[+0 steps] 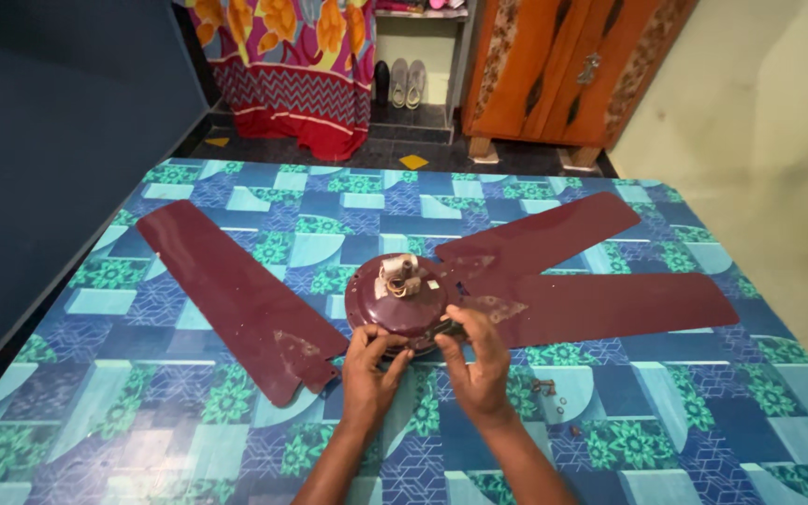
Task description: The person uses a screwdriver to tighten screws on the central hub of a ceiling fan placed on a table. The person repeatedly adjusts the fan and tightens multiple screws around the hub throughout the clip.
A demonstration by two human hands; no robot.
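A maroon ceiling fan motor housing (402, 297) lies on a patterned blue-green cloth (236, 411), a short shaft and wires sticking up from its top. Three maroon blades lie around it: one loose at the left (236, 295), two at the right (540, 236) (610, 304). My left hand (371, 369) grips the housing's near rim. My right hand (479, 360) holds the near rim at the right, by a blade bracket. Both hands have their fingers curled onto the housing's edge.
Small rusty screws and washers (549, 388) lie on the cloth right of my right hand. Beyond the cloth are a colourful hanging fabric (292, 65), a pair of shoes (409, 82), a wooden cupboard (563, 65) and a dark blue wall (49, 140) at the left.
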